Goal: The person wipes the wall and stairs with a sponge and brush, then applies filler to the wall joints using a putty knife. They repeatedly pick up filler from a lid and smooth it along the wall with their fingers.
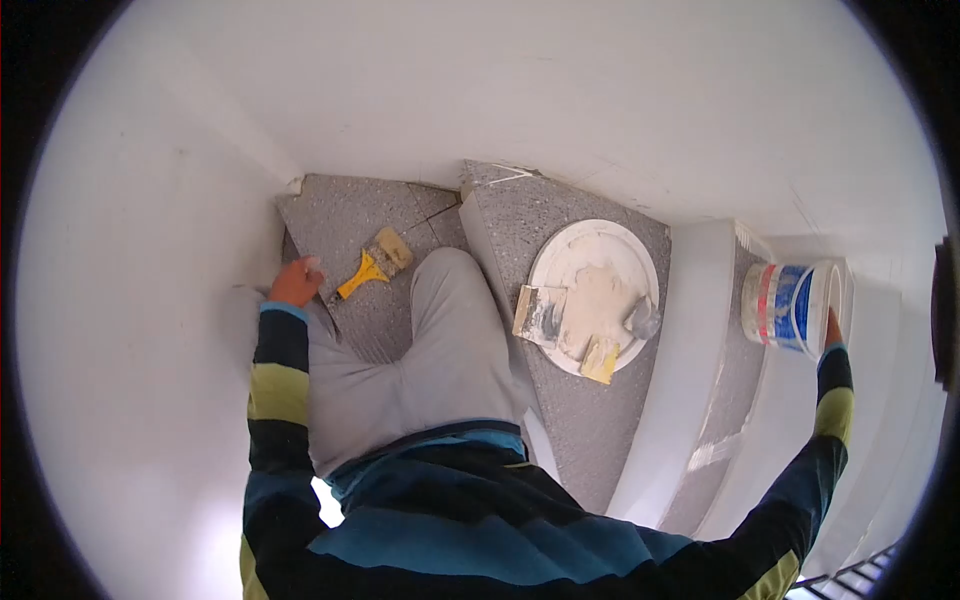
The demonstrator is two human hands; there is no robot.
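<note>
My left hand (296, 282) is beside my left knee with its fingers curled in; whether anything is inside them is hidden. Near it on the step lies a paintbrush (374, 265) with a yellow handle and wide, pale-caked bristles. Far to the right, my right hand (832, 326) reaches into the mouth of a white bucket (790, 305) with blue and red markings; the bucket wall hides its fingers. Between the hands, a round white lid (637, 255) holds pale filler paste (592, 310). A broad scraper blade (541, 316) and a yellow scraper (600, 360) lie at its rim.
A crumpled grey lump (643, 318) sits on the lid's right edge. White walls (560, 90) enclose the speckled grey stair treads (590, 425). White risers (690, 350) drop away to the right. A dark railing (850, 580) shows at lower right.
</note>
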